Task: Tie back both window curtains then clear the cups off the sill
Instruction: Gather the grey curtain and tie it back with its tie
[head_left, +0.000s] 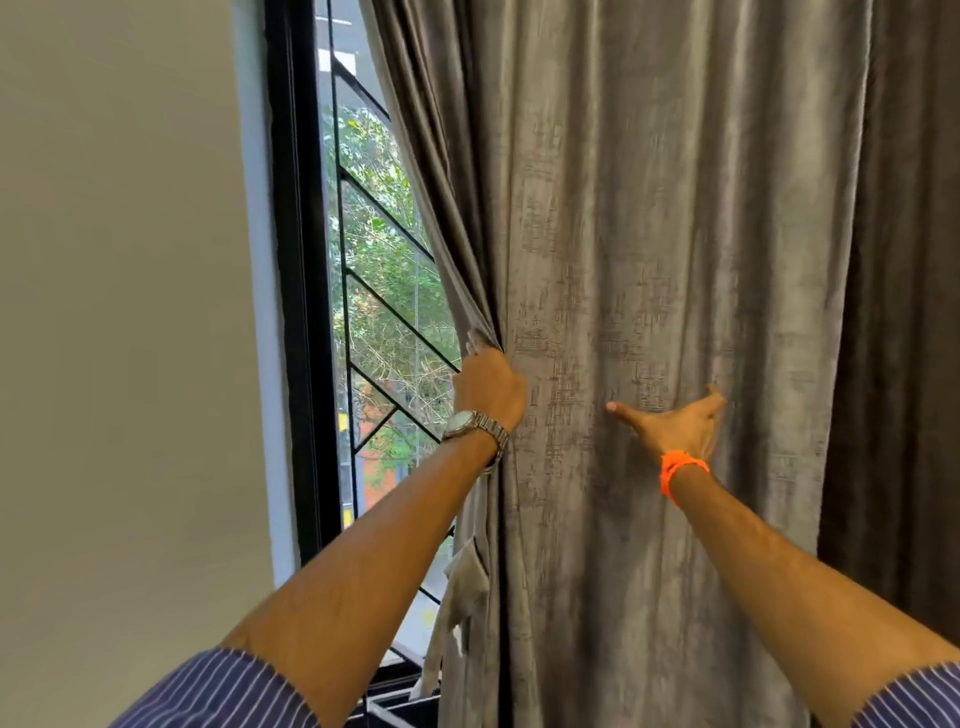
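Observation:
A grey velvety curtain (649, 260) hangs over most of the window. My left hand (488, 384), with a metal watch on its wrist, grips the curtain's left edge and holds it away from the glass. My right hand (675, 423), with an orange band at the wrist, lies against the curtain's front with thumb spread and fingers reaching round a fold to the right. A darker brown curtain (904, 312) hangs at the far right. A pale strip of cloth (460, 597) dangles behind the grey curtain's edge. No cups are in view.
The black window frame (298, 312) and a black diagonal grille (384, 312) stand at left, with trees outside. A plain beige wall (119, 338) fills the left side. The dark sill edge (400, 696) shows at the bottom.

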